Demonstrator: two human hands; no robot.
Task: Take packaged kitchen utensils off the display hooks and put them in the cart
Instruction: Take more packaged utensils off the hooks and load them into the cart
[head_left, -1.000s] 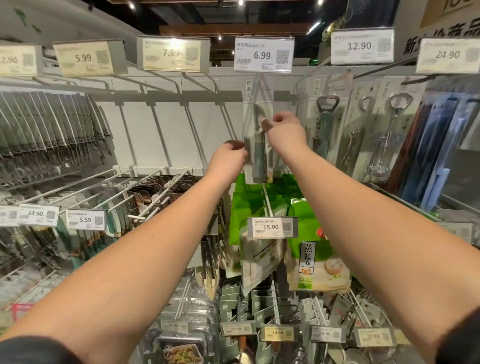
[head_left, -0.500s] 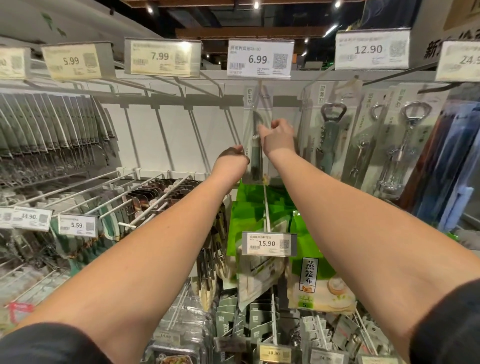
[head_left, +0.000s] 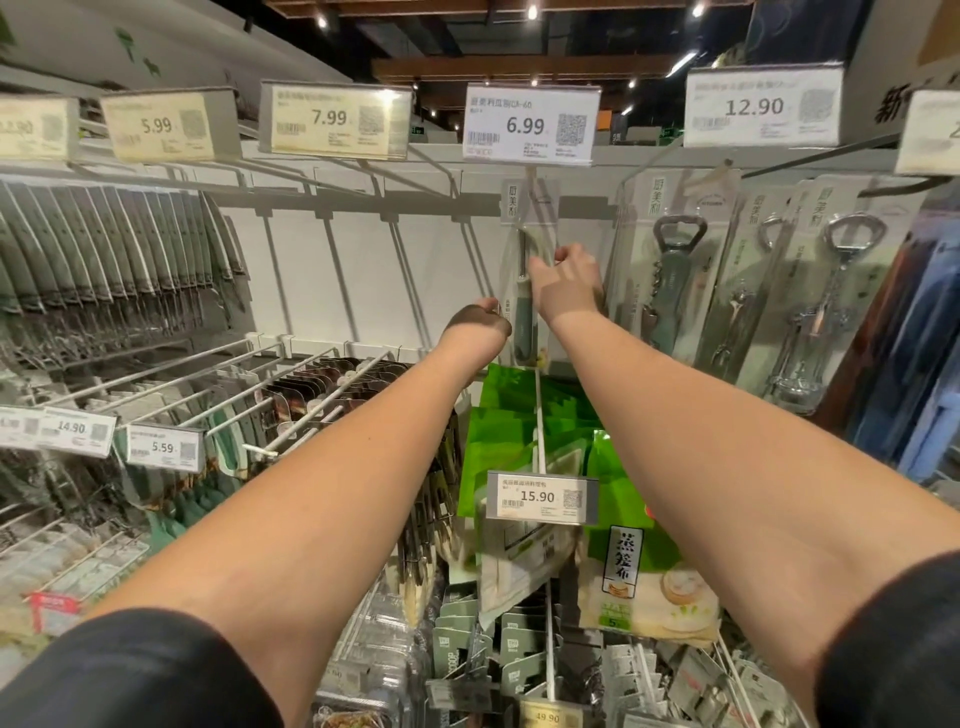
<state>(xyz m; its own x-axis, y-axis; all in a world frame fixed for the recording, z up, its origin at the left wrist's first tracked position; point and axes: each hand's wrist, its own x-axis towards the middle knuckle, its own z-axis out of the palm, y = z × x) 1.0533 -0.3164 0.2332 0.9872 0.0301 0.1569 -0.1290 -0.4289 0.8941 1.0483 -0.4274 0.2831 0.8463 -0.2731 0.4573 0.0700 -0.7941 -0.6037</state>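
Fingers of both hands at the one peeler pack hanging under the 6.99 tag; nothing shows as carted yet.

Going left to right: full rows of packaged knives (head_left: 104, 270) hang on the far-left hooks, then several bare hooks (head_left: 332, 270), which I take as stock already gone, though no cart is in view to confirm it. The left hand (head_left: 475, 327) reaches to the lower left edge of the peeler pack (head_left: 524, 291); its fingers are turned away and in shadow, so I cannot tell whether they pinch the pack or only steady it. The right hand (head_left: 569, 280) has its fingers curled on the pack's right side, near the blade. The pack's header appears to sit on its hook (head_left: 532, 179) just below the 6.99 tag (head_left: 530, 124). Further right, packaged bottle openers (head_left: 675, 280) and corkscrews (head_left: 831, 301) hang untouched. By my reading the lift-off is in hand, with the carry to the cart left.
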